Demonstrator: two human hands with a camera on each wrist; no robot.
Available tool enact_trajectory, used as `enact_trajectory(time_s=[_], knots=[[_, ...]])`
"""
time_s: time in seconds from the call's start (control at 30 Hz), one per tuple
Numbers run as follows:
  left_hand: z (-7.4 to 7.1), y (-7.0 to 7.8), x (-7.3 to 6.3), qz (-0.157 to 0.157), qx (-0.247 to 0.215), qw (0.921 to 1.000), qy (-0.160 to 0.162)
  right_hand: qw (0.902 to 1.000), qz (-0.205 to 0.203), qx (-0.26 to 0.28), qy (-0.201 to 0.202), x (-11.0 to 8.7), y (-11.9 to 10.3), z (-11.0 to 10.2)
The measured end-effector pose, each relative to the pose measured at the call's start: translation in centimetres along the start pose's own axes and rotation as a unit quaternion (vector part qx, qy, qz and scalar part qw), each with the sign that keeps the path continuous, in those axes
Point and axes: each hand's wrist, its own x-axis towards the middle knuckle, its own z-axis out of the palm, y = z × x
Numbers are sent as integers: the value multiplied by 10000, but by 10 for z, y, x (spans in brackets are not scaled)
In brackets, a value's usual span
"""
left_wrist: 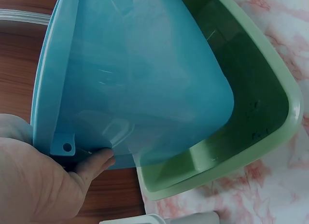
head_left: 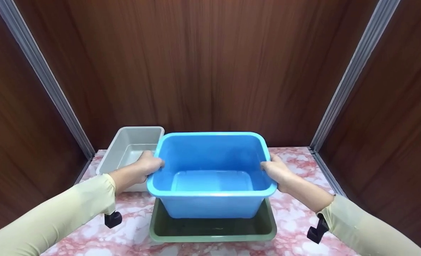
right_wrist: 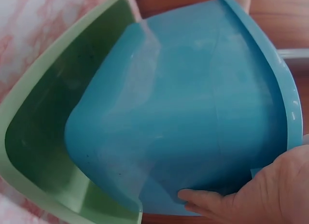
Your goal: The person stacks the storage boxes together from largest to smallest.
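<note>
A blue plastic basin [head_left: 212, 181] with nothing in it is held by its two short sides over a green basin [head_left: 212, 238]. My left hand [head_left: 149, 163] grips the left rim, thumb over the edge, fingers under it against the outer wall. On the opposite rim, my right hand [head_left: 276, 169] holds on in the same way. Both wrist views show the blue basin's outer wall [left_wrist: 140, 74] tilted, its lower end overlapping the opening of the green basin [right_wrist: 29, 122]. The green basin stands on the tabletop, its far part hidden behind the blue one.
A light grey basin [head_left: 125, 142] stands at the back left, partly behind my left hand. The tabletop [head_left: 299, 220] has a pink and white marbled surface. Brown wood-grain panels [head_left: 210, 71] with metal corner posts [head_left: 352, 74] enclose the back and sides.
</note>
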Motion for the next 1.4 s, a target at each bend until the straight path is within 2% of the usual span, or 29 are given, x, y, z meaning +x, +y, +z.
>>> enact_trajectory(time_s=[0.2,0.33,0.57,0.77,0.87,1.13,1.23,1.4], knots=[[5,-6,3,52,136,9999,-47,9999,-59,65,80,1,10,1],[7,-10,7,6,253,9997,-11,9998,55,142,106,2,17,4],[9,-16,11,120,260,9995,120,9992,190,147,306,6,23,9],[16,-23,9,-72,349,9990,256,9991,294,85,289,10,30,9],[19,-25,8,-175,293,9991,268,9992,273,86,275,11,34,9],[22,-32,8,-179,308,9988,326,9990,118,29,433,15,47,15],[23,-35,8,-232,390,9983,374,9987,52,-27,498,16,50,18],[26,-44,7,-145,613,9970,445,9987,35,-121,496,18,57,20]])
